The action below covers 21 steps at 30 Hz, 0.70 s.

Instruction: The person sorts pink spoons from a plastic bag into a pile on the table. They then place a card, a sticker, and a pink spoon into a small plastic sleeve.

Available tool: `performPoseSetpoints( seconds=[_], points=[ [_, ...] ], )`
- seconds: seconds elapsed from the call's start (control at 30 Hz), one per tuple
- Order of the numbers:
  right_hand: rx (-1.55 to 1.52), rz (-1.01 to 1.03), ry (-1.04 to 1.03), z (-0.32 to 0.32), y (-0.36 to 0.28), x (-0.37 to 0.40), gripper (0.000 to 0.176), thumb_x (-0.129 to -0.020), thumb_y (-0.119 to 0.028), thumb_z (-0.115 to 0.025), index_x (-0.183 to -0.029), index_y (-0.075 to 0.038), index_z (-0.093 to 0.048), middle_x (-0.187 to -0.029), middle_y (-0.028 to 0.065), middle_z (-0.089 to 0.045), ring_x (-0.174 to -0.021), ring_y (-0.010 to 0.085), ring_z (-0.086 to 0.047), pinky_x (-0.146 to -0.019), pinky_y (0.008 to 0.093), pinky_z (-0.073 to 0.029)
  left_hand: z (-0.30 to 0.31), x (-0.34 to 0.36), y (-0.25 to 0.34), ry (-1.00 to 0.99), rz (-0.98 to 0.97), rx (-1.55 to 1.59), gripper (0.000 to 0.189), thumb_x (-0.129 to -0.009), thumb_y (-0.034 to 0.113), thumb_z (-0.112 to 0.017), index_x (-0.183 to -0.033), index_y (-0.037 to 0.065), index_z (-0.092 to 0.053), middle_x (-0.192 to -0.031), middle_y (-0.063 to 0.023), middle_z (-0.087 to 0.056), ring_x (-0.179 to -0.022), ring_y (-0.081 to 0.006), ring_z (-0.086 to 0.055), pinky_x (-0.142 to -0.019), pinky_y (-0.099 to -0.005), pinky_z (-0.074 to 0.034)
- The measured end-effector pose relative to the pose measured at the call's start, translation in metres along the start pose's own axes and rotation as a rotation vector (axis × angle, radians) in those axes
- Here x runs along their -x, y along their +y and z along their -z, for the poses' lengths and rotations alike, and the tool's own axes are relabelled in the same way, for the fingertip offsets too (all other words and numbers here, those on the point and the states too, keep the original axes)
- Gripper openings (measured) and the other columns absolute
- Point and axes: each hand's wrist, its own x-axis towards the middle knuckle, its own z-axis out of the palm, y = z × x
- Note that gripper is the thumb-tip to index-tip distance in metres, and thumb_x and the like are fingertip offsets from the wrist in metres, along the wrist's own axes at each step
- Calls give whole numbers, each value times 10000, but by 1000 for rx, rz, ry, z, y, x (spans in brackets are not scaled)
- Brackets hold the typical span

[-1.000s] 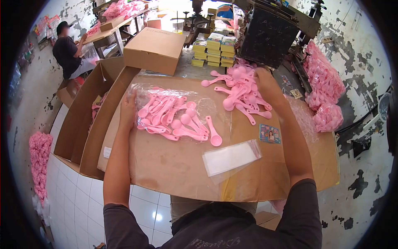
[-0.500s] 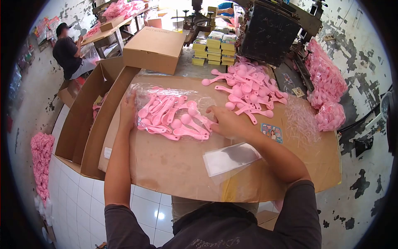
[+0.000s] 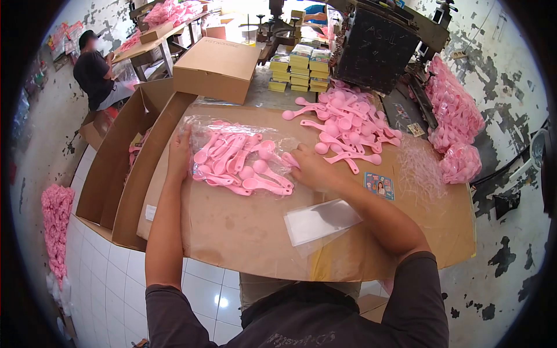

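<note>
One pink spoon (image 3: 289,160) pinched in the right hand (image 3: 310,166), right end of the clear bag (image 3: 265,134)! Left hand (image 3: 181,153) at its left edge, grip impossible to tell; spoon pile (image 3: 351,123) far right.

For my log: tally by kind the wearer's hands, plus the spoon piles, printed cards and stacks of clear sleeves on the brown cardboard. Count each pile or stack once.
Hands: 2, left hand and right hand
Spoon piles: 2, left pile and right pile
Printed card: 1
Sleeve stack: 1
Total: 6
</note>
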Motion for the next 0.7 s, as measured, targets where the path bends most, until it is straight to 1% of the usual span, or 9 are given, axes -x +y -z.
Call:
performPoseSetpoints(
  seconds=[0.1,0.17,0.23,0.33,0.43,0.5,0.57,0.67,0.7],
  points=[
    [-5,-76,-125,30,15,-3,392,-951,-270,-646,-1230,-2,-586,-1103,239,-641,-1011,392,-644,-896,470,-503,3,-5,-5,4,-12,19,426,-1057,335,-574,-1288,-21,-608,-1172,-71,-676,-1037,-125,-623,-909,-277,-496],
    [-85,-11,-45,67,23,10,375,-955,-270,-657,-1208,-4,-582,-1018,235,-674,-946,399,-661,-863,475,-505,6,-5,-7,7,-11,27,428,-1058,334,-573,-1293,-22,-605,-1177,-73,-675,-1043,-126,-622,-913,-278,-495],
    [-110,-63,-16,104,38,14,366,-937,-242,-678,-1210,-12,-597,-1046,213,-679,-980,364,-664,-864,461,-509,4,-3,-5,10,-4,21,429,-1060,332,-569,-1299,-23,-603,-1181,-74,-673,-1047,-126,-620,-917,-278,-494],
    [715,-8,661,98,57,10,347,-909,-224,-700,-1182,-20,-633,-1038,188,-681,-989,339,-662,-855,440,-518,6,-6,-9,-4,27,9,427,-1066,329,-556,-1306,-22,-600,-1191,-75,-670,-1055,-128,-621,-923,-279,-492],
    [-37,74,505,70,28,13,329,-875,-187,-709,-1148,-14,-647,-1064,185,-665,-1006,334,-646,-870,431,-517,5,-8,-11,-6,-13,34,439,-1069,343,-548,-1308,-22,-599,-1193,-75,-668,-1050,-129,-620,-924,-280,-491],
    [-66,127,79,36,11,11,313,-851,-160,-702,-1121,-11,-651,-1079,187,-634,-1013,356,-624,-902,436,-505,4,-6,-11,-5,3,57,449,-1069,351,-545,-1312,-23,-597,-1194,-75,-667,-1051,-127,-619,-927,-281,-491],
    [-39,188,89,4,-13,10,297,-828,-222,-718,-1002,18,-691,-1026,190,-636,-950,352,-652,-847,447,-530,3,-5,-8,-9,5,64,453,-1070,356,-543,-1314,-21,-596,-1195,-75,-667,-1053,-127,-619,-930,-282,-490],
    [65,284,198,-17,-24,6,341,-818,-234,-730,-1041,18,-676,-988,195,-639,-962,364,-650,-869,457,-524,4,-3,-5,-5,-5,42,447,-1071,356,-540,-1316,-14,-597,-1195,-73,-667,-1056,-127,-619,-934,-283,-490],
    [48,291,171,-18,-24,4,342,-812,-205,-721,-1058,25,-664,-980,200,-640,-959,374,-645,-865,463,-521,5,-4,-6,2,-6,24,444,-1072,354,-538,-1317,-12,-596,-1195,-72,-667,-1057,-128,-619,-935,-284,-490]
  ],
)
